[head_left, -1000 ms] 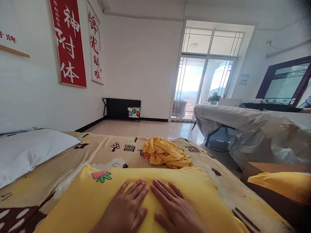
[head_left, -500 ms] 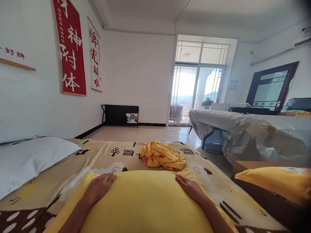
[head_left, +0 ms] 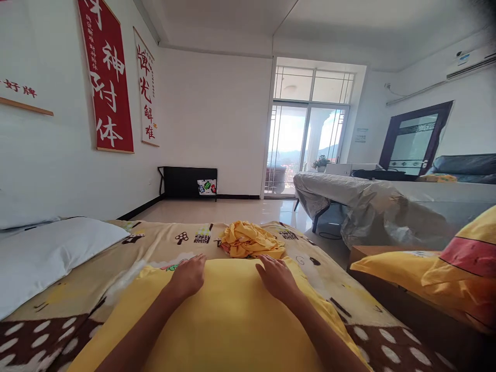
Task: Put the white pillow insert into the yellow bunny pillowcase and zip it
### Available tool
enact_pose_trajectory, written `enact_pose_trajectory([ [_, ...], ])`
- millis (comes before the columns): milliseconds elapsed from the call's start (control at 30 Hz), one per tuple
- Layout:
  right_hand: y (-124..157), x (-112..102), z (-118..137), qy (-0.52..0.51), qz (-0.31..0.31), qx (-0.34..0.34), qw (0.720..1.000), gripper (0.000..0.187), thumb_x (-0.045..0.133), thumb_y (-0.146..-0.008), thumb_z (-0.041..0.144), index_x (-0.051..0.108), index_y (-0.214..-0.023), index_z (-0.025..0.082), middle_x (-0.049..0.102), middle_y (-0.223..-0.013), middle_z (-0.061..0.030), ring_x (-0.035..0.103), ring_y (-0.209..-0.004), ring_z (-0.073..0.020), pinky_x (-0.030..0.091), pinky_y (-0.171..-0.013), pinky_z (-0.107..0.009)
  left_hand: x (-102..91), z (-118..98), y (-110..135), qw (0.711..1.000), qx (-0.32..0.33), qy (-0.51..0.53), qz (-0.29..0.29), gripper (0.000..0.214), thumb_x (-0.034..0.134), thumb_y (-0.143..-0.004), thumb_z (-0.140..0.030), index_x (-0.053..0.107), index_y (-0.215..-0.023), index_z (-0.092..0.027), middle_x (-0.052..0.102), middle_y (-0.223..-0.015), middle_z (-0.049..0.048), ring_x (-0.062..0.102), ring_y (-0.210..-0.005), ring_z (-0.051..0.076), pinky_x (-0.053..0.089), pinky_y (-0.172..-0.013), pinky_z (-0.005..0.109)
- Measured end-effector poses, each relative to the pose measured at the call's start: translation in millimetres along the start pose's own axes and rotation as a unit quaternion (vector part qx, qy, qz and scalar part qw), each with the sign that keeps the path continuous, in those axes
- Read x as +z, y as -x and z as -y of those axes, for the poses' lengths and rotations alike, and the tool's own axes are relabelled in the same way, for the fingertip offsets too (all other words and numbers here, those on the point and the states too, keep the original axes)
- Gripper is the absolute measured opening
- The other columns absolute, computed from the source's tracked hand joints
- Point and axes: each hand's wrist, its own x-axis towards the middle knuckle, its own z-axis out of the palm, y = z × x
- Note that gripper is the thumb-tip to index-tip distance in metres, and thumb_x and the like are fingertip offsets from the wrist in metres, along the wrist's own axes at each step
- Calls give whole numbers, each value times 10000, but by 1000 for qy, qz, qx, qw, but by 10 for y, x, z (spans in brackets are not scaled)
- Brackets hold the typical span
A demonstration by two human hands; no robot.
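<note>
A plump yellow pillow (head_left: 232, 315) lies before me on a patterned blanket. My left hand (head_left: 189, 277) rests palm down on the pillow's upper left part, fingers stretched toward the far edge. Across from it, my right hand (head_left: 277, 277) lies on the upper right part with its fingers slightly apart. Neither hand grasps anything that I can see. Just beyond the pillow sits a crumpled heap of yellow cloth (head_left: 251, 239), apart from both hands. A printed patch shows on the pillow's far left corner, partly behind my left hand.
The patterned blanket (head_left: 155, 238) spreads over the bed. A white pillow (head_left: 77, 240) lies at the left. To the right, yellow printed pillows (head_left: 406, 266) rest on a brown box-like surface (head_left: 364, 253). Farther back stands a plastic-covered table (head_left: 341, 188).
Both hands have moved inward along the pillow, closer together. The view has shifted a little to the right, bringing more of the yellow pillows there into sight.
</note>
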Motion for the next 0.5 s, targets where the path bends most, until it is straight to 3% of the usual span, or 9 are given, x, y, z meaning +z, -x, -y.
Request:
enact_pose_trajectory([
  [100, 16, 181, 501, -40, 108, -57, 992, 453, 324, -954, 368, 479, -1349, 208, 526, -1379, -85, 441, -1306, -210, 273, -1104, -457, 227, -472, -63, 997, 67, 11, 23, 558, 316, -833, -113, 443, -1376, -98, 444, -1440, 129, 409, -1336, 197, 319, -1116, 373],
  [167, 125, 265, 600, -48, 152, -45, 986, 495, 284, -969, 410, 423, -1397, 204, 430, -1455, -85, 346, -1369, -201, 202, -1135, -472, 405, -545, -1, 996, 88, 21, 12, 534, 287, -875, -146, 432, -1388, -116, 420, -1461, 106, 362, -1365, 188, 266, -1149, 405],
  [267, 342, 288, 463, -26, 134, -1, 991, 563, 261, -966, 493, 389, -1426, 195, 331, -1511, -80, 246, -1413, -205, 147, -1155, -460, 565, -389, 202, 996, 71, 29, -46, 494, 275, -936, -268, 435, -1390, -161, 406, -1476, 73, 336, -1380, 189, 245, -1161, 439],
  [500, 865, 212, -145, 33, 56, 54, 996, 549, 254, -970, 472, 336, -1454, 225, 299, -1526, -47, 237, -1417, -192, 168, -1157, -460, 670, 217, 878, 990, 82, -33, -110, 507, 305, -953, -383, 329, -1448, -276, 338, -1514, 15, 297, -1399, 187, 238, -1154, 447],
])
